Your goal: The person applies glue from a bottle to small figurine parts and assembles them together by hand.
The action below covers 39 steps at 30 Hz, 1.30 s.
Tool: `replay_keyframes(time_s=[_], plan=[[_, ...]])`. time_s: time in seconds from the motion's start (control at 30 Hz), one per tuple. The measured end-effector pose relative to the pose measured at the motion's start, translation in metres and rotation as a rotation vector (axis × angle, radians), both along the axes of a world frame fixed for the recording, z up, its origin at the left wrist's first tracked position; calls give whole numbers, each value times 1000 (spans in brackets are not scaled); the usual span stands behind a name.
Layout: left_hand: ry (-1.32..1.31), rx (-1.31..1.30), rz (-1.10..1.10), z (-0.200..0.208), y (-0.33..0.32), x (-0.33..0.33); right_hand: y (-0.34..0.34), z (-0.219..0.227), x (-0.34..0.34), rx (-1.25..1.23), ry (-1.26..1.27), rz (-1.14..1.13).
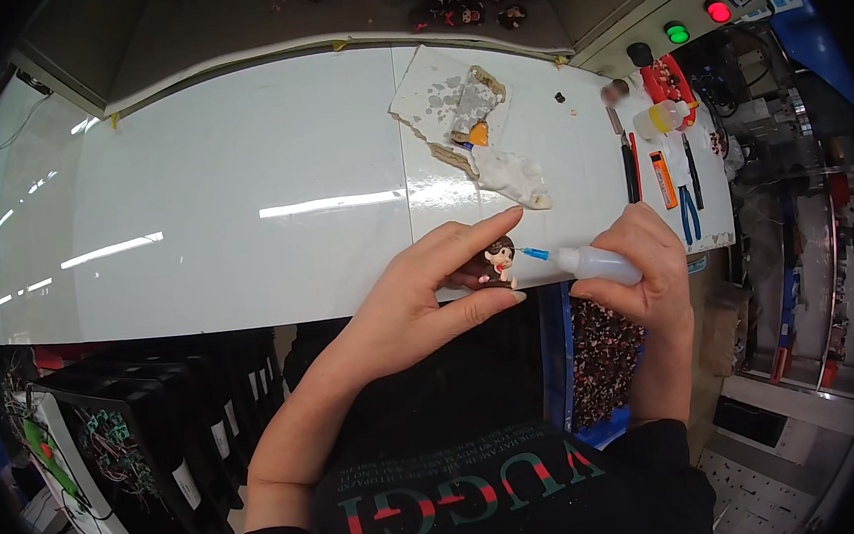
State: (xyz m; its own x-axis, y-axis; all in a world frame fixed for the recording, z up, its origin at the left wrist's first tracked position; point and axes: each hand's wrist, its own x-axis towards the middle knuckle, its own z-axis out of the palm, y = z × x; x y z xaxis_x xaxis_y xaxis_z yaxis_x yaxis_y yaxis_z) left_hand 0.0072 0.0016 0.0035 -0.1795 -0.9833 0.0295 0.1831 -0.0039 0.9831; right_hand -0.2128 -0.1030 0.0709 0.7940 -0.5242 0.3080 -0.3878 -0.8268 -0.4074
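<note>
Near the front edge of the white table, my left hand (424,287) is closed round a small painted figurine (499,261) with dark brown hair and a pale face. Its thumb and forefinger reach past the figurine, which stands roughly upright between them. My right hand (645,262) grips a translucent squeeze bottle (602,264), laid nearly level. The bottle's blue needle tip (534,253) points left, at or very close to the figurine's face; I cannot tell whether it touches.
Beyond my hands lie a stained board (433,91) and a white cloth (512,175). At right are blue-handled pliers (690,214), an orange box (663,180), a yellow-banded bottle (658,120) and a red tray (668,77). A blue bin (605,363) of small parts stands below the table edge.
</note>
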Motion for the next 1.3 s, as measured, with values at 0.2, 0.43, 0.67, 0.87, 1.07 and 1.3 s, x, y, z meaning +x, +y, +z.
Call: replay_keyframes(time_s=[0.2, 0.43, 0.67, 0.87, 1.07, 1.3], plan=[[-21, -41, 15, -3, -1, 1, 0, 3, 2, -54, 37, 7], [-16, -39, 18, -4, -2, 0, -3, -4, 0, -34, 23, -12], [56, -25, 15, -7, -4, -3, -11, -20, -8, 80, 4, -19], [60, -49, 35, -11, -5, -4, -13, -24, -8, 86, -9, -8], [131, 18, 35, -15, 0, 0, -12, -37, -7, 248, -147, -55], [191, 88, 27, -5, -1, -4, -41, -69, -1, 601, -725, -446]])
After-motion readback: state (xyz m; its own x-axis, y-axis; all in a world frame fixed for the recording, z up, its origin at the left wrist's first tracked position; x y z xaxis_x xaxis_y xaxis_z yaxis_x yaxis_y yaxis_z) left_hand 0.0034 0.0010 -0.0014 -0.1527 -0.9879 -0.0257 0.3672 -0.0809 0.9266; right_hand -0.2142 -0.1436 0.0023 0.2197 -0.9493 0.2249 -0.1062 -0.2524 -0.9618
